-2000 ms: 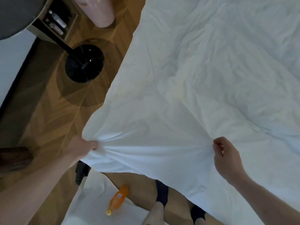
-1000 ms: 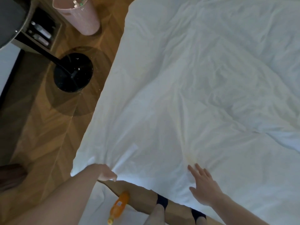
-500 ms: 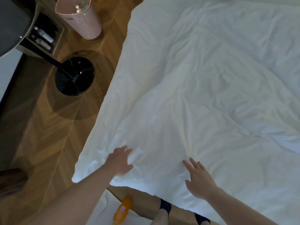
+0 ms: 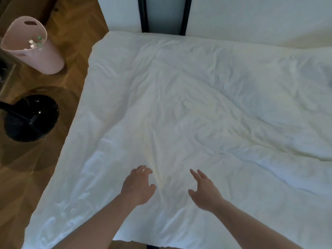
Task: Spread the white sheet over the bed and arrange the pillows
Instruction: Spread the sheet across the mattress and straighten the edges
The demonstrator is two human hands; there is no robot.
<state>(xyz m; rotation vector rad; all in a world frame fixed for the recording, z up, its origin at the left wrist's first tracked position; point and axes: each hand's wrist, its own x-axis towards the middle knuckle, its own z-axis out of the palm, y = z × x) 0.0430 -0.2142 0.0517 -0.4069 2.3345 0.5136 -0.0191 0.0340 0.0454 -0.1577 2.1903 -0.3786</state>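
The white sheet (image 4: 188, 108) lies wrinkled across the bed and fills most of the head view, its near edge hanging at the bottom. My left hand (image 4: 137, 186) hovers over or rests on the sheet near that edge, fingers loosely curled and holding nothing. A short way to its right, my right hand (image 4: 203, 192) reaches forward with fingers straight and spread, low over the sheet. A raised fold runs between the two hands. A thicker bunched ridge crosses the right side. No pillow is in view.
A pink bin (image 4: 30, 47) stands on the wooden floor (image 4: 23, 177) at the upper left. Below it sits a black round stand base (image 4: 31, 117). A white wall with a dark vertical strip (image 4: 161, 15) rises behind the bed.
My left hand let go of the sheet corner and both hands moved forward onto the sheet's middle. My view tilted up, showing the bed's far edge and wall.
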